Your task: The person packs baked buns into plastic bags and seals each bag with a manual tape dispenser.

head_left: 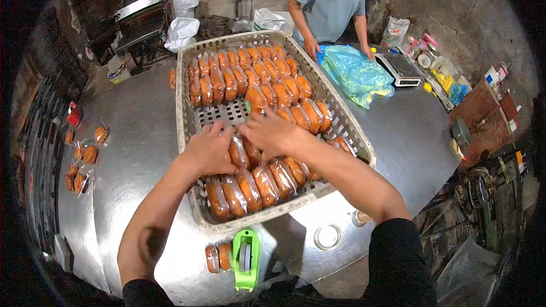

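Observation:
A pale plastic crate (185, 108) with slotted walls holds rows of brown buns in clear wrappers (264, 185), standing on edge. Inside its middle part, my left hand (211, 149) and my right hand (270, 133) grip a short row of wrapped buns (239, 152) from either side. The left fingers curve over the row's left end. My right fingers bend around the other end, partly hiding the buns there. Just beyond my fingertips, the slotted crate floor (219, 115) shows between the rows.
A green tape dispenser (245, 258) stands in front, beside two wrapped buns (219, 257). Loose wrapped buns (85, 153) lie at the left. Across the metal table (136, 108), another person (333, 8) touches a blue-green plastic bag (358, 71) near a scale (400, 69).

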### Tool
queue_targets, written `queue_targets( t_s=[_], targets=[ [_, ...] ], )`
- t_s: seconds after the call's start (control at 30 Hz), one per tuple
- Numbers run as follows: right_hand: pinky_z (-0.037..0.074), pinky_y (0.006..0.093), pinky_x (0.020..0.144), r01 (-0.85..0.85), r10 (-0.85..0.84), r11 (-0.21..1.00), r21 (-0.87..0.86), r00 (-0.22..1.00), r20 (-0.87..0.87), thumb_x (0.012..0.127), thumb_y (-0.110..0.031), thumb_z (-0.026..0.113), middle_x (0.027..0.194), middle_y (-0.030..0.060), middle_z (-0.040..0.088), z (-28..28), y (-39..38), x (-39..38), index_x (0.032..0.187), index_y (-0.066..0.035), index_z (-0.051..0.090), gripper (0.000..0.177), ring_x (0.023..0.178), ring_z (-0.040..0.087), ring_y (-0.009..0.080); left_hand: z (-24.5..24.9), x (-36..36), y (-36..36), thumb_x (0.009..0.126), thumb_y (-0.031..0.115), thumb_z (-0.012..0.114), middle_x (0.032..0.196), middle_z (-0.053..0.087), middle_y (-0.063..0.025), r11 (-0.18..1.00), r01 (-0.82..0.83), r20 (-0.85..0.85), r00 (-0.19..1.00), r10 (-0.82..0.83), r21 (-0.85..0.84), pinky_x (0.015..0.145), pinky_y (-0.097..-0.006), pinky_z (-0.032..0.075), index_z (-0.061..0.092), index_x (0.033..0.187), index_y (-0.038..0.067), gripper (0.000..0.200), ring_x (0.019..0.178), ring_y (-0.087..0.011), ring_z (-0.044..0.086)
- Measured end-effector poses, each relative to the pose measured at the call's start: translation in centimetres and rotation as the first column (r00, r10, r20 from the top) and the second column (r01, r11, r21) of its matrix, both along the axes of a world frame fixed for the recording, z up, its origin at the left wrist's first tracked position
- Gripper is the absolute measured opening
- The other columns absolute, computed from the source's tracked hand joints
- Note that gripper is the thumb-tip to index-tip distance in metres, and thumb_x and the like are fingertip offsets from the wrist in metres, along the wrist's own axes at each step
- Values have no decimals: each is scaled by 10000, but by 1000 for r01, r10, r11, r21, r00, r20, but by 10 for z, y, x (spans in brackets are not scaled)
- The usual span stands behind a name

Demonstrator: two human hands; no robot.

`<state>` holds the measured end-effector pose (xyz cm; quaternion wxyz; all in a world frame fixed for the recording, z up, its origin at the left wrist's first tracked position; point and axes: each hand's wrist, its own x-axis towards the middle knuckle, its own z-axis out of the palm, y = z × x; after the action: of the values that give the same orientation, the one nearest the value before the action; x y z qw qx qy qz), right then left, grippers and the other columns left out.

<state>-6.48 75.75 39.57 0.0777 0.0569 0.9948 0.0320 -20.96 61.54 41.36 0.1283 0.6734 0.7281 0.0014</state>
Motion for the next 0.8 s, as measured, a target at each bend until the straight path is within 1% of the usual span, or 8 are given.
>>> queue_targets(
  t_s=[0.1, 0.2, 0.37, 0.53, 0.57, 0.63, 0.73, 0.8],
  targets=[
    [248, 493, 1128, 95, -101, 993, -68, 990, -103, 747, -274, 774, 1432, 148, 413, 38, -31, 27, 1380, -48, 390, 774, 1338, 379, 325, 4, -4, -43, 663, 503, 789, 1463, 334, -242, 874, 53, -49, 998, -33, 483, 1109, -506, 293, 349, 1421, 58, 983, 1354, -437, 316],
    [296, 467, 1103, 21, -157, 935, -354, 919, -360, 788, -301, 743, 1398, 155, 450, 49, -61, 58, 1359, -57, 429, 696, 1305, 418, 331, 13, -19, -105, 698, 501, 772, 1473, 320, -249, 819, -89, 12, 995, 100, 567, 1128, -506, 251, 325, 1439, 46, 978, 1371, -428, 287],
    [368, 421, 1048, -54, -217, 872, -486, 848, -484, 827, -285, 716, 1312, 159, 532, 61, -150, 83, 1286, -54, 522, 548, 1234, 485, 342, -76, -104, -225, 782, 509, 728, 1403, 407, -262, 850, -442, 294, 885, 361, 287, 1081, -507, 302, 371, 1396, -9, 880, 1317, -412, 350],
    [472, 385, 918, 179, -468, 853, -490, 679, -566, 847, -238, 694, 1135, 182, 624, 40, -228, 52, 1163, 2, 587, 412, 1066, 602, 319, -167, -245, -371, 859, 268, 680, 1177, 581, -211, 611, -791, 493, 544, 679, 31, 966, -503, 364, 559, 1149, 9, 407, 1164, -364, 476],
    [488, 360, 881, 268, -669, 694, -668, 583, -460, 853, -183, 670, 1093, 170, 641, 36, -244, 40, 1149, 9, 592, 362, 1024, 620, 269, -198, -260, -403, 812, 214, 691, 1113, 573, -182, 547, -700, 205, 683, 701, 460, 937, -467, 357, 556, 1113, 56, 366, 1097, -352, 489],
    [489, 349, 864, 446, -733, 676, -587, 491, -470, 880, -166, 642, 1092, 138, 643, 14, -252, 25, 1128, 17, 605, 310, 970, 617, 238, -223, -302, -467, 738, 315, 730, 1150, 544, -165, 425, -640, 147, 645, 750, 640, 981, -460, 325, 522, 1172, 57, 546, 1123, -346, 464],
    [475, 334, 875, 380, -677, 736, -560, 419, -605, 967, -235, 558, 1084, 114, 657, 8, -263, -10, 1148, 22, 610, 318, 978, 605, 249, -222, -339, -543, 805, 436, 669, 1282, 484, -174, 214, -720, -203, 103, 974, 660, 1030, -544, 263, 509, 1237, 39, 607, 1247, -374, 368],
    [486, 348, 845, 489, -611, 770, -410, 381, -694, 988, -296, 529, 1107, 159, 662, -22, -249, -11, 1187, 30, 605, 389, 968, 624, 264, -226, -371, -600, 832, 463, 640, 1311, 468, -170, -111, -678, -118, -282, 952, 726, 1036, -543, 243, 503, 1256, 42, 613, 1279, -350, 335]
  ],
)
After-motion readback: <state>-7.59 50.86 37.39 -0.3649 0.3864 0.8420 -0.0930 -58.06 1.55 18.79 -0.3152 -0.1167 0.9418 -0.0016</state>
